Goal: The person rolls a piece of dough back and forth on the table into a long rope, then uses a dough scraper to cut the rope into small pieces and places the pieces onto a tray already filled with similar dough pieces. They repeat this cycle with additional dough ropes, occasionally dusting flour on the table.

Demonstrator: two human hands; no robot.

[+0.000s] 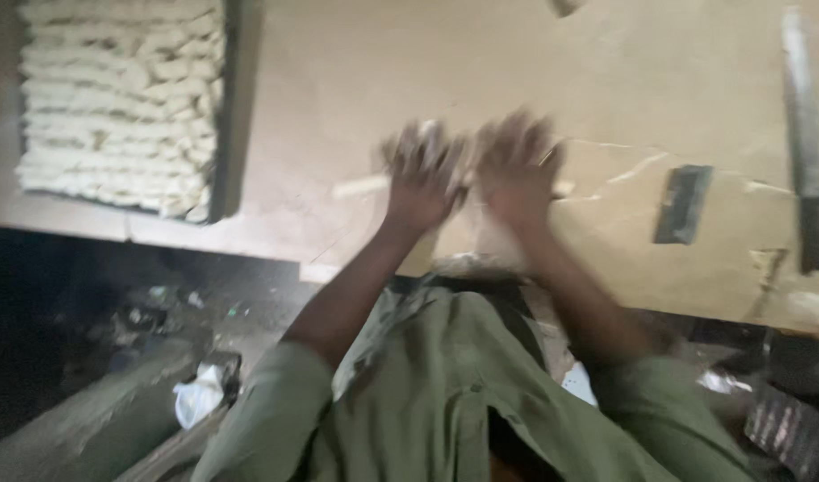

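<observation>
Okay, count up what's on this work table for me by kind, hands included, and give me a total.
Hands: 2, left hand and right hand
Dough strip under them: 1
Tray of dough pieces: 1
Knife: 1
Scraper: 1
Total: 6

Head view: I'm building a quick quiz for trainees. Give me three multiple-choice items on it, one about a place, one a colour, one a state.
1. Where is the tray of dough pieces?
A. upper left of the table
B. on the floor
C. under the hands

2. What colour is the shirt?
A. red
B. olive green
C. white

3. How do the left hand and right hand lie?
A. far apart
B. side by side over a pale dough strip
C. in pockets

A: it sits at the table's upper left. B: sleeves show green. B: both hands press close together.
</observation>
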